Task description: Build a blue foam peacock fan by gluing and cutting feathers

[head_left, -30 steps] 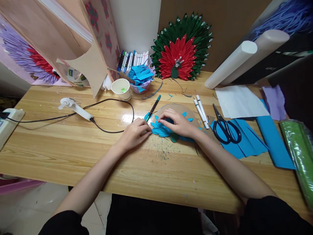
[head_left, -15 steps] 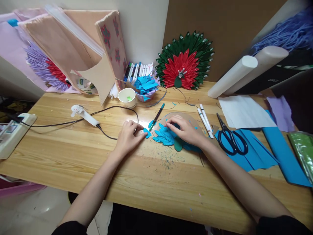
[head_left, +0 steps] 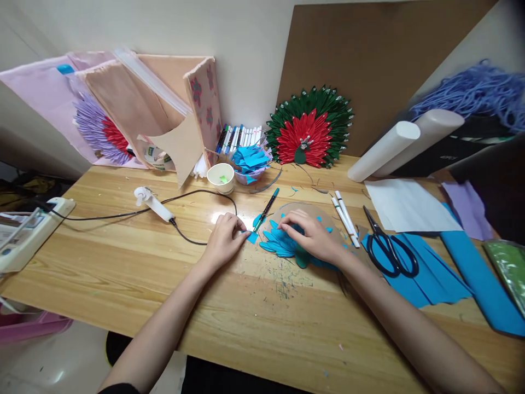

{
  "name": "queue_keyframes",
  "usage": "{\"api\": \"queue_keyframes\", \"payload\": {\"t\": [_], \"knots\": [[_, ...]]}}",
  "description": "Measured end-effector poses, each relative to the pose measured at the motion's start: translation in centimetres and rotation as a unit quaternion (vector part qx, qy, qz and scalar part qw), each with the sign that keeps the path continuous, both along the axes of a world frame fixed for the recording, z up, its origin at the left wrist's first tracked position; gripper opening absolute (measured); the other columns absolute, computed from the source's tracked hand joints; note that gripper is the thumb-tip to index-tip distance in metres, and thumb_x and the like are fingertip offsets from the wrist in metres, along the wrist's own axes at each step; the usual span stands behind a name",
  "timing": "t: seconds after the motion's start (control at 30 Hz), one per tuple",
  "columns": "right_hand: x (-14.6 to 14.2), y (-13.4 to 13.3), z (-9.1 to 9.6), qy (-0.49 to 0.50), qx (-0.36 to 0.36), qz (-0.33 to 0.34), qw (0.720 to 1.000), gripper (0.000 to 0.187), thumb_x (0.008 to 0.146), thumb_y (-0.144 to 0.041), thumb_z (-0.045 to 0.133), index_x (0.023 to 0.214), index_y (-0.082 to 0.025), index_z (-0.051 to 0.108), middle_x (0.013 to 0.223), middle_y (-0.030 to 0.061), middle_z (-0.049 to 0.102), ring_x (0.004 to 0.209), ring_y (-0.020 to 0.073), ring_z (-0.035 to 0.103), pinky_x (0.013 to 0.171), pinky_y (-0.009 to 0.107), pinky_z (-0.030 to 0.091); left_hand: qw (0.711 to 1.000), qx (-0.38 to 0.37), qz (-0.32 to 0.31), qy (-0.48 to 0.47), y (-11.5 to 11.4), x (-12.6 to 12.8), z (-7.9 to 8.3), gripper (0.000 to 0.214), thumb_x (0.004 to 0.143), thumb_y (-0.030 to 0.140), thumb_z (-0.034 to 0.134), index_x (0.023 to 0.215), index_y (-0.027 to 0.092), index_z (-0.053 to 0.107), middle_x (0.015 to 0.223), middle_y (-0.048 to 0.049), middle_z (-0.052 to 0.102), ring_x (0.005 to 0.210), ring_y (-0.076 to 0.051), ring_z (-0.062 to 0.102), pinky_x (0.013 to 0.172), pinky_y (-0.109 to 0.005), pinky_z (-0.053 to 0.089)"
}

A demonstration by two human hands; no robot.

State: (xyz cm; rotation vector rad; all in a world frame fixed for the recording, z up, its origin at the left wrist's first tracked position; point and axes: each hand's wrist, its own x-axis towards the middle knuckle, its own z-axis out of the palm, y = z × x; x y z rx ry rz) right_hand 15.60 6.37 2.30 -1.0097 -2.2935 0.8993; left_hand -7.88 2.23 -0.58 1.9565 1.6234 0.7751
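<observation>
My left hand rests on the table with thumb and fingers closed on a small blue paper piece. Beside it lies a dark marker with a teal cap. A fan of blue paper feathers sits on a round cardboard piece, with a dark green paper shape at its lower edge. Over the feathers, my right hand has its fingers bent and pressed near the thumb; whatever they hold, if anything, is too small to name. Part of the cardboard is hidden beneath this hand.
To the right lie two white markers, black scissors and blue paper sheets. A white glue gun with its cord is at left. Behind stand a paper cup, a bowl of blue scraps and a red-and-green paper peacock.
The view has tilted up slightly, so everything sits lower in the picture. Both hands stay in nearly the same places; the blue piece at my left fingertips has turned a little.
</observation>
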Motion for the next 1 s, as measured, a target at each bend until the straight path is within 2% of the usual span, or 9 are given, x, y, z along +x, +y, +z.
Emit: {"api": "queue_keyframes", "payload": {"t": [0.1, 0.2, 0.3, 0.4, 0.53, 0.73, 0.83, 1.0], "knots": [[0.2, -0.8, 0.3, 0.007, -0.014, -0.018, 1.000, 0.015, 0.090, -0.026, 0.044, 0.084, -0.020, 0.057, 0.084, 0.0047, 0.061, 0.084, 0.0193, 0.055, 0.074, 0.035, 0.044, 0.992, -0.037, 0.024, -0.115, -0.1, 0.0, 0.7, 0.012, 0.080, 0.029, 0.058, 0.080, 0.017, 0.056, 0.078, -0.0024, 0.057, 0.074, -0.016, 0.054, 0.068, -0.029, 0.043], [0.1, -2.0, 0.4, 0.050, -0.040, -0.053, 0.997, 0.013, 0.089, -0.028, 0.047, 0.096, -0.022, 0.056, 0.094, 0.0054, 0.062, 0.089, 0.0191, 0.058, 0.077, 0.036, 0.047, 0.962, -0.073, 0.050, -0.257, -0.1, 1.0, 2.0, 0.018, 0.076, 0.032, 0.063, 0.079, 0.017, 0.054, 0.076, -0.0010, 0.058, 0.071, -0.013, 0.056, 0.066, -0.025, 0.045], [-0.2, -3.0, 0.3, 0.117, -0.064, -0.100, 0.986, 0.019, 0.086, -0.030, 0.053, 0.104, -0.023, 0.055, 0.099, 0.0058, 0.063, 0.090, 0.0186, 0.061, 0.079, 0.036, 0.050, 0.938, -0.116, 0.016, -0.327, 0.4, 3.0, 2.9, 0.021, 0.070, 0.031, 0.069, 0.077, 0.016, 0.056, 0.070, -0.0004, 0.059, 0.065, -0.012, 0.057, 0.061, -0.023, 0.046], [-0.1, -3.5, 0.2, 0.156, -0.089, -0.151, 0.972, 0.016, 0.083, -0.030, 0.056, 0.098, -0.022, 0.060, 0.093, 0.0048, 0.066, 0.085, 0.0180, 0.063, 0.077, 0.034, 0.053, 0.936, -0.127, -0.023, -0.328, 0.7, 5.2, 2.9, 0.023, 0.071, 0.031, 0.068, 0.087, 0.016, 0.060, 0.070, -0.0011, 0.061, 0.064, -0.012, 0.058, 0.059, -0.023, 0.046], [0.8, -3.9, -0.1, 0.157, -0.092, -0.195, 0.964, 0.011, 0.082, -0.029, 0.057, 0.085, -0.021, 0.064, 0.085, 0.0037, 0.067, 0.080, 0.0175, 0.064, 0.075, 0.033, 0.053, 0.946, -0.114, -0.037, -0.303, 0.6, 7.2, 2.3, 0.032, 0.075, 0.033, 0.064, 0.102, 0.016, 0.062, 0.077, -0.0040, 0.063, 0.071, -0.014, 0.059, 0.065, -0.025, 0.046], [1.9, -4.3, -0.6, 0.136, -0.063, -0.229, 0.962, 0.009, 0.080, -0.027, 0.060, 0.083, -0.021, 0.065, 0.080, 0.0032, 0.066, 0.075, 0.0172, 0.063, 0.070, 0.032, 0.053, 0.935, -0.120, -0.022, -0.332, -0.1, 8.6, 1.5, 0.021, 0.079, 0.034, 0.059, 0.088, 0.016, 0.066, 0.086, -0.0059, 0.067, 0.079, -0.017, 0.061, 0.071, -0.027, 0.048], [2.0, -4.3, -0.6, 0.112, -0.017, -0.220, 0.969, 0.007, 0.081, -0.024, 0.057, 0.079, -0.022, 0.064, 0.075, 0.0021, 0.064, 0.072, 0.0172, 0.061, 0.067, 0.032, 0.051, 0.929, -0.137, -0.015, -0.343, -0.2, 8.9, 1.2, 0.021, 0.077, 0.035, 0.061, 0.081, 0.015, 0.065, 0.080, -0.0046, 0.066, 0.075, -0.016, 0.061, 0.069, -0.027, 0.047], [2.0, -4.4, -0.7, 0.089, 0.046, -0.182, 0.978, 0.010, 0.084, -0.022, 0.053, 0.084, -0.024, 0.063, 0.081, 0.0037, 0.065, 0.076, 0.0192, 0.061, 0.069, 0.034, 0.050, 0.921, -0.181, -0.026, -0.344, -0.4, 9.0, 1.0, 0.027, 0.075, 0.040, 0.062, 0.070, 0.014, 0.064, 0.067, -0.0027, 0.064, 0.064, -0.014, 0.058, 0.060, -0.025, 0.045]]}}
